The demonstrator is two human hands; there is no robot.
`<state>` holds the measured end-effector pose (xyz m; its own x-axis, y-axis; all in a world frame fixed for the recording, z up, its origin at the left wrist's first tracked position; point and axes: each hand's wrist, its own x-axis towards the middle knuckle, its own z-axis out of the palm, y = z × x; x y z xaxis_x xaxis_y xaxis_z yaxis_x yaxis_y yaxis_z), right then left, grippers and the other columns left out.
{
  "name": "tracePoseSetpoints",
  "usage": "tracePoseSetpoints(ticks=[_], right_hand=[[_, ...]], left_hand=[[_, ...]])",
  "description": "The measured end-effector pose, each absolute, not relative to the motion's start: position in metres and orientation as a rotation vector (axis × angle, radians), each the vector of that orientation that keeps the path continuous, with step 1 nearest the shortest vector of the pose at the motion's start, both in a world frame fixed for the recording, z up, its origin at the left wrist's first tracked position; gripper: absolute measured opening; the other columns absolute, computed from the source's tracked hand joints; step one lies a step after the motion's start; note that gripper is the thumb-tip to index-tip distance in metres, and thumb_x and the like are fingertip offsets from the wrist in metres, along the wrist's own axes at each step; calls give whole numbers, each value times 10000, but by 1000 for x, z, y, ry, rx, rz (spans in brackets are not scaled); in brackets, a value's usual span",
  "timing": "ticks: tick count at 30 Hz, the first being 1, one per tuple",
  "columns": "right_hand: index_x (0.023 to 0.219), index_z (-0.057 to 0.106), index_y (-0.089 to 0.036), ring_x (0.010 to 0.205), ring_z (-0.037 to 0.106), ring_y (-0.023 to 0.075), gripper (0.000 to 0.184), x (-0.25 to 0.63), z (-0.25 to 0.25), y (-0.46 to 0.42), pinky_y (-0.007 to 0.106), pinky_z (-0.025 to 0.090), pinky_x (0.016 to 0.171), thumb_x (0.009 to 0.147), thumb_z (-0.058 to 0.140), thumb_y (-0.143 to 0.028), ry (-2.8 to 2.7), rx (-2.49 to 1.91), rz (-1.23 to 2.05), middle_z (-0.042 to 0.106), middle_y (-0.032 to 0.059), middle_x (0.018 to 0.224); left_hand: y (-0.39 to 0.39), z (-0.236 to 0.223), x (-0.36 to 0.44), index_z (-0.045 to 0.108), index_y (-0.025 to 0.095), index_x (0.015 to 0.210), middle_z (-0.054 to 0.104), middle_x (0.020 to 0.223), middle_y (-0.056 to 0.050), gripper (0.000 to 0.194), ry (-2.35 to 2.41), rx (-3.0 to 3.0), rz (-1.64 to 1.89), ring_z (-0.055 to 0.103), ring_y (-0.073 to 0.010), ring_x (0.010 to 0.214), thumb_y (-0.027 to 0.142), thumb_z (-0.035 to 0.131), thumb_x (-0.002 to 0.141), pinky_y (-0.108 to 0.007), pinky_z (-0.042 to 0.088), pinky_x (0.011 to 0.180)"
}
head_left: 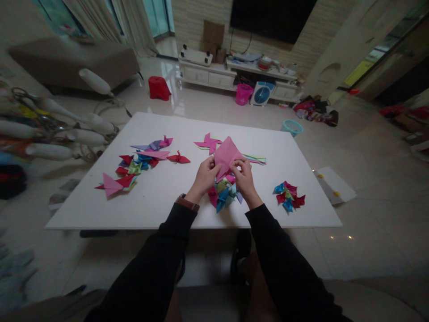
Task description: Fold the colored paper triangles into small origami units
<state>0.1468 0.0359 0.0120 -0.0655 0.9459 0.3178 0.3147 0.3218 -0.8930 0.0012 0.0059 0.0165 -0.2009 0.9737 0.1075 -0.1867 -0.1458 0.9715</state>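
Note:
A pink sheet of origami paper point(228, 152), partly folded to a point at the bottom, is held up over the white table. My left hand point(203, 176) pinches its lower left edge. At its lower right edge, my right hand point(244, 178) grips it between thumb and fingers. Just below the paper lies a pile of folded paper pieces point(224, 196) in blue, green and magenta, partly hidden by my hands. Behind the sheet sit a pink paper pinwheel point(209, 143) and some green and pink paper strips point(256, 159).
On the left of the white table point(167, 203) lie several folded paper shapes point(134, 167), with a red paper crane point(178, 158) beside them. More red and blue folded pieces point(290, 197) sit at the right. Beyond the table are a red stool point(159, 88) and a blue basket point(292, 127).

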Motion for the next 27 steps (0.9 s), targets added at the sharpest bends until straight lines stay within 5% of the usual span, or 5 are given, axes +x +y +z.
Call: tracePoseSetpoints(ticks=[7, 27], right_hand=[[787, 638, -237, 1218, 439, 270, 110, 147, 13, 35, 472, 339, 1103, 854, 627, -324, -1633, -1134, 851, 526, 65, 1181], [793, 650, -242, 1240, 437, 276, 108, 148, 17, 32, 491, 300, 1118, 872, 637, -314, -1715, -1154, 706, 550, 75, 1241]], left_hand=[[5, 17, 2, 587, 162, 752, 542, 655, 33, 82, 1186, 1031, 1503, 451, -105, 595, 207, 621, 812, -218, 360, 580], [7, 18, 1, 602, 160, 756, 540, 654, 31, 89, 1163, 1045, 1493, 441, -100, 574, 202, 649, 819, -217, 344, 557]])
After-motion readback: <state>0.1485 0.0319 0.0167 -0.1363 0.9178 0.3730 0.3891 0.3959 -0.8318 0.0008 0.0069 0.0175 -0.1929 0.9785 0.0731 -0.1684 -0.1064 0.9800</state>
